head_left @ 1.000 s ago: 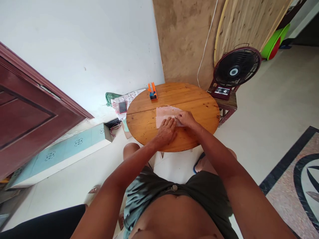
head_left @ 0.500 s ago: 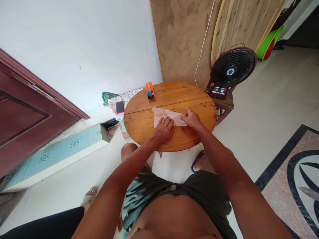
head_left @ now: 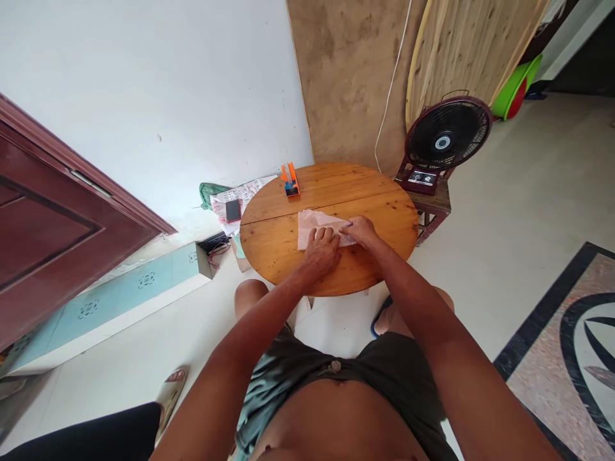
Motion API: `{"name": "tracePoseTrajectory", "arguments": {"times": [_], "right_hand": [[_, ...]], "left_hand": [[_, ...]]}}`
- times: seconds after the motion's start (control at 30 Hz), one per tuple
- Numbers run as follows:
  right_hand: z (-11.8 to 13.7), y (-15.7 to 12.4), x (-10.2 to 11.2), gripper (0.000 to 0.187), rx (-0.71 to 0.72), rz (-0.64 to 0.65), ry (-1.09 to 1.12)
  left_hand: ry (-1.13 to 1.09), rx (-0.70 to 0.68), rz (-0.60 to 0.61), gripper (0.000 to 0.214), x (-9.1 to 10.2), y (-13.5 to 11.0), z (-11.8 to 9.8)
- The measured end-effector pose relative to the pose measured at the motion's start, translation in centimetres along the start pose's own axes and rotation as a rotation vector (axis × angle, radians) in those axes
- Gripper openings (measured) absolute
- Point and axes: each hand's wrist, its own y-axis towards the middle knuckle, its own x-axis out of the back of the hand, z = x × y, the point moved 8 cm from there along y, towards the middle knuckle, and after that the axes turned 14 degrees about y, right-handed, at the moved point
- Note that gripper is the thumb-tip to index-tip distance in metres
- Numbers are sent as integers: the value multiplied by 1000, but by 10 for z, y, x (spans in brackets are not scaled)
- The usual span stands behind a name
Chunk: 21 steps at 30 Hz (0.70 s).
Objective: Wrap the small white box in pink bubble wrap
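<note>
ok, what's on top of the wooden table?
A thin pinkish sheet, with the left hand and right hand on it; an orange tape dispenser, by its look, near the far-left edge of the table. Anything under the hands is covered; under the sheet, can't tell.

Rounded wooden table [head_left: 271, 237] with a translucent pinkish sheet [head_left: 319, 219] and, farther back, an orange-and-black object [head_left: 290, 180].
</note>
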Motion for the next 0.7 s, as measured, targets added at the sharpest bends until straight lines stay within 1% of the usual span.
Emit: {"name": "tracePoseTrajectory", "arguments": {"times": [0.17,0.33,0.43,0.5,0.63,0.7], "right_hand": [[7,-5,-1,24,-17,-56,161],[14,-10,-7,17,-118,-88,462],[20,-11,-12,13,-186,-92,625],[24,-11,-16,10,-207,-89,708],[31,-11,-23,7,-199,-87,773],[33,-12,-24,9,-165,-84,791]], "left_hand": [[24,41,-26,31,2,3,-6],[1,31,-36,36,-2,3,-7],[-76,10,-58,42,-8,-3,-1],[-128,21,-77,45,-11,-7,6],[-197,66,-121,45,-11,-12,16],[-241,84,-130,45,-10,-12,20]]}}
